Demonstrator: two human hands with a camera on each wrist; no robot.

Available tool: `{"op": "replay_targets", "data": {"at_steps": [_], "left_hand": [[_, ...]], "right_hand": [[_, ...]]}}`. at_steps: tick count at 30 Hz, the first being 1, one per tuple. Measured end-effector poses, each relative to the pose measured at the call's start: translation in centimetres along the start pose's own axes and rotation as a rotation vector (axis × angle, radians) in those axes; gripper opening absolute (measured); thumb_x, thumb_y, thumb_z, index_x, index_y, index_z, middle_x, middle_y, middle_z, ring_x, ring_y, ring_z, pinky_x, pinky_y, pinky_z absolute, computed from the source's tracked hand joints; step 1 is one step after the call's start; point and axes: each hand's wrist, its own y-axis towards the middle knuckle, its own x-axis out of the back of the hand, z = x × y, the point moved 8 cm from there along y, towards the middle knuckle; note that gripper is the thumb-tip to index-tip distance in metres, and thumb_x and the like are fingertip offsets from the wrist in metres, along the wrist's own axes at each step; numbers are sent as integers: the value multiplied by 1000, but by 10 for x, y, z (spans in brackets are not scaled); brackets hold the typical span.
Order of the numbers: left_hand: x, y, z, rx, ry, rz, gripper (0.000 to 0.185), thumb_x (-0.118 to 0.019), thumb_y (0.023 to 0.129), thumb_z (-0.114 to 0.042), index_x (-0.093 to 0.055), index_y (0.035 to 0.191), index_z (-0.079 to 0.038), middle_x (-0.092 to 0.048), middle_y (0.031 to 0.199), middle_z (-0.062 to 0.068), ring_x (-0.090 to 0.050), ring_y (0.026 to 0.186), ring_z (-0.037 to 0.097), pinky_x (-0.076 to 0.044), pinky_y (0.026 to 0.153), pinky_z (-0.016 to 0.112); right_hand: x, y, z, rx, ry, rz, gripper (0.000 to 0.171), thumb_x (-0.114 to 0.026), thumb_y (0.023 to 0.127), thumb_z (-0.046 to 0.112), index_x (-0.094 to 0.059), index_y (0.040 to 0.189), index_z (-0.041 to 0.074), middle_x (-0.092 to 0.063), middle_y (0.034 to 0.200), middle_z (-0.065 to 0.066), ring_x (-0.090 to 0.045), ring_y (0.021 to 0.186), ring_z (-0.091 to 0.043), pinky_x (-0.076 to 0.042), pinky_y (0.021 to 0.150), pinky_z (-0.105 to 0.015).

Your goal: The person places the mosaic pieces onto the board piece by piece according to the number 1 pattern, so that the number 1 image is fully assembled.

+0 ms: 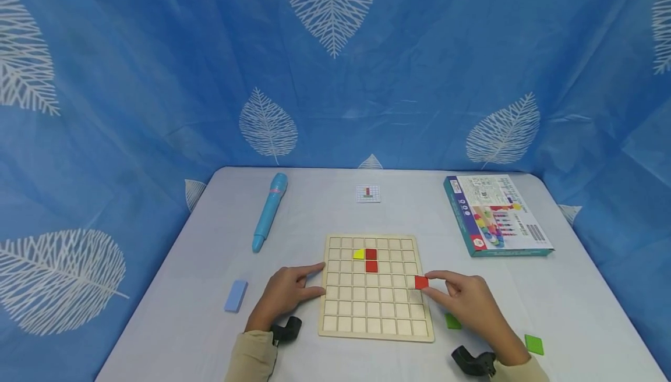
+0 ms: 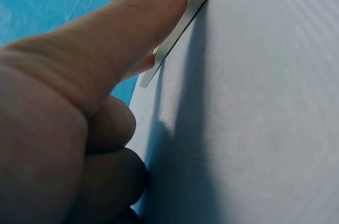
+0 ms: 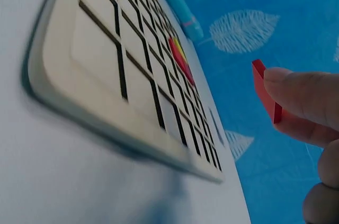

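Note:
A wooden grid board [image 1: 374, 310] lies in the middle of the table. Its upper cells carry a yellow piece [image 1: 359, 254] with a slanted side, a red square tile [image 1: 371, 253] beside it and another red tile [image 1: 371, 266] just below. My left hand [image 1: 283, 292] rests at the board's left edge, thumb and index finger extended against it; the left wrist view shows other fingers curled below. Between thumb and index finger my right hand [image 1: 469, 300] pinches a red square tile [image 3: 266, 92], held raised over the board's right edge.
Green tiles lie near my right hand, one [image 1: 453, 321] partly hidden, another [image 1: 534, 345] farther right. A blue block [image 1: 236, 296] and a blue marker-shaped case [image 1: 269, 213] are on the left. Behind the board are a small pattern card [image 1: 368, 194] and a box [image 1: 498, 216].

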Motion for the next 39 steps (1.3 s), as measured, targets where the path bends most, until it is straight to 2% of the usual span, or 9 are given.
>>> {"op": "replay_targets", "data": {"at_steps": [5, 11, 22, 29, 35, 39], "left_hand": [[0, 0, -1, -7, -5, -5, 60, -83, 82, -48, -69, 136, -26, -41, 55, -10, -30, 49, 5, -27, 48, 23], [1, 0, 0, -5, -2, -5, 59, -83, 82, -48, -69, 136, -26, -41, 55, -10, -30, 49, 5, -27, 48, 23], [0, 0, 0, -5, 6, -1, 60, -83, 83, -47, -69, 137, -26, -39, 55, -11, -30, 50, 5, -26, 49, 23], [-1, 2, 1, 2, -1, -2, 60, -83, 83, -48, -69, 136, -26, -39, 55, -10, -30, 50, 6, -27, 49, 23], [-1, 2, 1, 10, -4, 0, 60, -83, 82, -47, -69, 136, -25, -39, 55, -10, -30, 50, 6, -28, 49, 23], [1, 1, -1, 7, 3, -8, 60, -83, 82, -47, -69, 136, -25, -38, 56, -10, -30, 51, 5, -28, 49, 23]], "right_hand": [[-11, 3, 9, -2, 13, 9, 31, -87, 82, 39, -81, 105, 19, -30, 51, 14, -24, 47, -2, -23, 46, -23], [-26, 10, 16, -14, 39, 16, 30, -88, 82, 34, -81, 107, 17, -30, 51, 12, -24, 48, -3, -23, 46, -23], [-62, 23, 28, 5, 122, 91, 25, -86, 85, 32, -80, 107, 21, -33, 51, 13, -24, 47, -3, -23, 47, -24], [-79, 29, 30, 34, 118, 107, 24, -85, 86, 34, -80, 106, 22, -34, 51, 14, -25, 47, -1, -25, 47, -23], [-86, 31, 32, 25, 111, 112, 24, -86, 85, 32, -80, 106, 21, -35, 50, 13, -26, 47, -2, -25, 47, -23], [-88, 33, 36, 45, 87, 88, 25, -86, 84, 31, -80, 106, 20, -36, 51, 14, -27, 47, -2, -25, 47, -24]]}}
